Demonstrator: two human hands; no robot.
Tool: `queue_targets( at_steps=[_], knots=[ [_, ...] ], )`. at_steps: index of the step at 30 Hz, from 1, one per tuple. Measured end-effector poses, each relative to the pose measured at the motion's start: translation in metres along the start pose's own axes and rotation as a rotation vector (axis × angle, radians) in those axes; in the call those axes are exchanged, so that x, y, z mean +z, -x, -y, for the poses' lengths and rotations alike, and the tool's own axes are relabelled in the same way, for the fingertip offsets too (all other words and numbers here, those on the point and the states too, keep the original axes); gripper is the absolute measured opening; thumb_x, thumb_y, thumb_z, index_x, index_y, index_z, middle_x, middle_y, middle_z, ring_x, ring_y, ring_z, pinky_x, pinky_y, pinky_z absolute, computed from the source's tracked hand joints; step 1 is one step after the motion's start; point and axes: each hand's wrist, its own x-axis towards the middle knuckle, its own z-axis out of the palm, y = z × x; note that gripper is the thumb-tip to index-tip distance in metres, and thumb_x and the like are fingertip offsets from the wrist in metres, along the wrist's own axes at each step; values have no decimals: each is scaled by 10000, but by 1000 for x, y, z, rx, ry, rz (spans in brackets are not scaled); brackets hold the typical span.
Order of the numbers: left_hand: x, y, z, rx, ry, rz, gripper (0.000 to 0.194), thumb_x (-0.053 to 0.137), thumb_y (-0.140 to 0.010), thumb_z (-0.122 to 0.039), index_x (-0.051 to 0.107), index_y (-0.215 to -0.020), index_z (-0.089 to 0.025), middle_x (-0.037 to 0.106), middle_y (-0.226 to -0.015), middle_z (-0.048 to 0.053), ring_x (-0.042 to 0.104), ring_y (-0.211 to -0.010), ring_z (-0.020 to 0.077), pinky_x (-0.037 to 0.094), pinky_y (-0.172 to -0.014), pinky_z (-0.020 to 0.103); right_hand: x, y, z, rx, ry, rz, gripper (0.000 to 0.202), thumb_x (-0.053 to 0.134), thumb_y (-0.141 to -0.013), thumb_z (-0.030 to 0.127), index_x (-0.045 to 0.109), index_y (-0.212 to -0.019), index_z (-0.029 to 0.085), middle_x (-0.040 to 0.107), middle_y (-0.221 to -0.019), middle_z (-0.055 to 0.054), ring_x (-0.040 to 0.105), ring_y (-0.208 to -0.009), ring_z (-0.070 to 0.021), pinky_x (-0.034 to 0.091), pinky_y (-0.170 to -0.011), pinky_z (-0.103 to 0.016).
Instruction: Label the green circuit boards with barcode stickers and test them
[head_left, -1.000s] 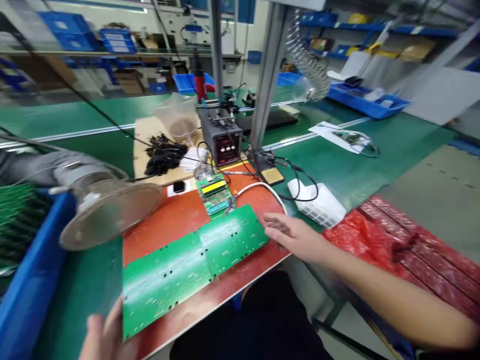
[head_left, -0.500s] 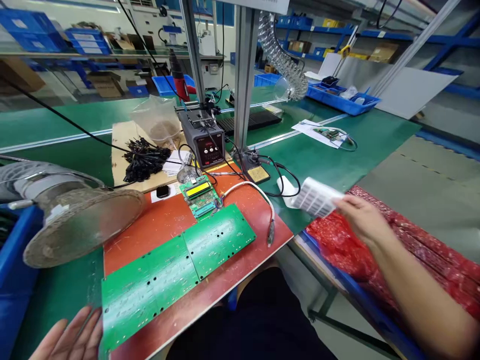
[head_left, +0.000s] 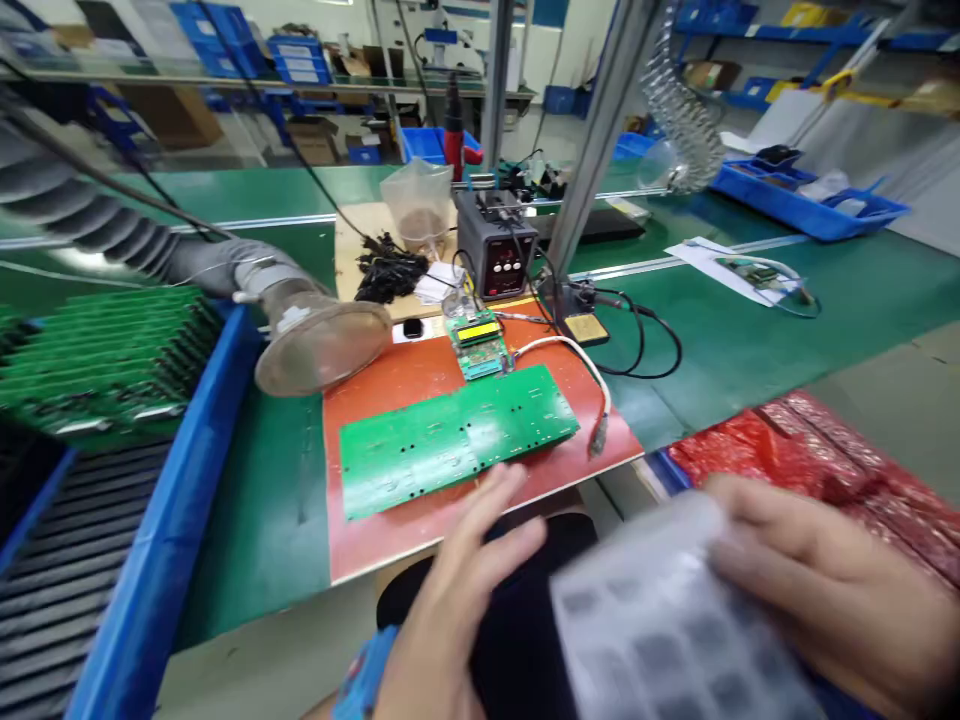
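My right hand (head_left: 832,580) grips the upper right edge of a white label sheet (head_left: 675,620) with rows of grey squares, blurred by motion, above my lap. To the left of the sheet is my left hand (head_left: 465,580), fingers spread and holding nothing, with a blue band at the wrist. Beyond it, a long green circuit panel (head_left: 450,435) lies on the red mat (head_left: 367,545). A small green board with a yellow display (head_left: 478,332) sits behind the panel, and a white cable (head_left: 574,350) runs from it to the right.
A blue bin (head_left: 169,530) with upright green boards (head_left: 112,350) stands at the left, under a fume hood (head_left: 322,345). Behind the mat are a soldering station (head_left: 495,245) and black parts (head_left: 390,268). Red bubble wrap (head_left: 750,445) fills a bin at the right.
The view has turned left. My right hand has brought the label sheet from the table's right side to above my lap. My left hand has moved from the panel's left end towards the sheet.
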Motion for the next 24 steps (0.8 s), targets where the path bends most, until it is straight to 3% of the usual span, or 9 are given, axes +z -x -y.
queue_targets(
  at_steps=[3, 5, 7, 10, 13, 15, 17, 20, 24],
  knots=[
    [6, -1, -18, -204, 283, 214, 832, 748, -614, -572, 441, -1337, -296, 494, -1376, 93, 473, -1250, 318, 379, -1056, 451, 40, -25, -2, -20, -72, 143, 308, 627, -789, 496, 564, -747, 197, 601, -618, 16, 555, -546, -105, 467, -531, -232],
    [-3, -1, -19, -310, 485, 247, 859, 740, -641, -552, 385, -1372, -272, 485, -1381, 113, 469, -1256, 310, 377, -1054, 446, 58, -41, -5, -84, -60, 158, 268, 598, -825, 459, 572, -777, 197, 637, -672, 5, 585, -605, -112, 486, -590, -234],
    [-12, 1, -15, -382, 577, 166, 827, 761, -660, -482, 388, -1366, -267, 495, -1376, 111, 471, -1258, 291, 391, -1043, 420, 72, -50, -8, -163, 2, 152, 258, 568, -846, 451, 576, -796, 198, 657, -701, -10, 614, -647, -132, 508, -621, -249],
    [-17, 4, -9, -497, 504, -87, 612, 799, -660, -327, 552, -1212, -234, 651, -1180, 84, 615, -1080, 239, 498, -914, 333, 83, -52, -10, -332, 211, 112, 275, 503, -883, 440, 577, -760, 205, 649, -683, -18, 616, -607, -141, 515, -565, -249],
    [-17, 5, -5, -532, 364, -278, 215, 715, -754, -298, 688, -933, -181, 735, -879, 52, 686, -807, 181, 547, -735, 260, 85, -55, -6, -710, 529, -74, 216, 622, -808, 415, 593, -885, 216, 633, -782, -40, 618, -685, -175, 528, -600, -287],
    [-18, 6, -3, -495, 253, -327, 158, 690, -777, -296, 709, -889, -186, 736, -834, 39, 682, -766, 168, 542, -703, 239, 85, -60, 0, -964, 692, -163, 441, 723, -729, 371, 552, -1101, 205, 616, -970, -90, 606, -897, -233, 526, -761, -356],
    [-22, 7, -2, -455, 154, -329, 163, 677, -790, -289, 715, -927, -209, 736, -855, 29, 679, -775, 161, 537, -706, 228, 87, -68, 9, -1084, 780, -33, 524, 730, -733, 312, 514, -1198, 201, 587, -1095, -114, 559, -1038, -246, 488, -869, -379],
    [-27, 8, -1, -407, 48, -309, 161, 659, -806, -273, 715, -951, -229, 737, -873, 21, 678, -771, 151, 532, -699, 217, 95, -78, 22, -983, 754, 295, 210, 652, -803, 182, 614, -1003, 232, 637, -915, -34, 604, -868, -152, 504, -731, -253],
    [-30, 6, -1, -299, -41, -324, 145, 615, -832, -236, 717, -934, -221, 741, -848, 21, 676, -736, 138, 528, -670, 206, 108, -86, 32, -795, 695, 404, 123, 630, -790, 104, 639, -754, 221, 607, -681, 29, 574, -624, -90, 449, -553, -188]
  ],
)
